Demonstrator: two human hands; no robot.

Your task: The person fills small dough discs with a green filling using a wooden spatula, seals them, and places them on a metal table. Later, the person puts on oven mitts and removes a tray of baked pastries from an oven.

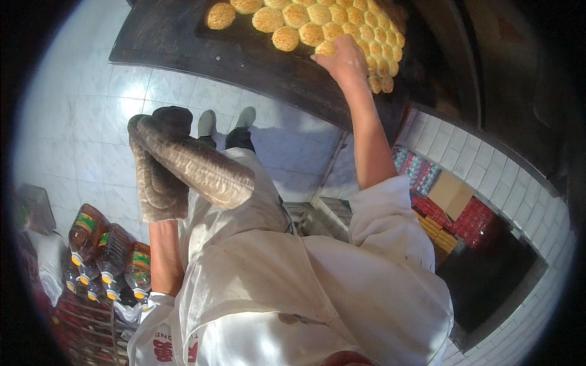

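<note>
Many round, browned breads (320, 14) lie packed together on a dark metal baking surface (183, 50). At the near edge of the group, my right hand (345, 59) grips one round bread (324, 47), thumb at its near side and fingers at its far right. My left forearm goes into a long, worn, brownish fabric oven mitt (162, 192), so my left hand is hidden. A second mitt (206, 164) lies slantwise across the first, near my apron; whether my left fingers hold it cannot be seen.
Large capped oil bottles (112, 256) stand at lower left beside a metal rack (82, 325). A white-tiled wall (480, 164) edges the right side, with stacked packets and a cardboard piece (451, 194) below. My shoes (246, 117) are on the tiled floor, by the baking surface's edge.
</note>
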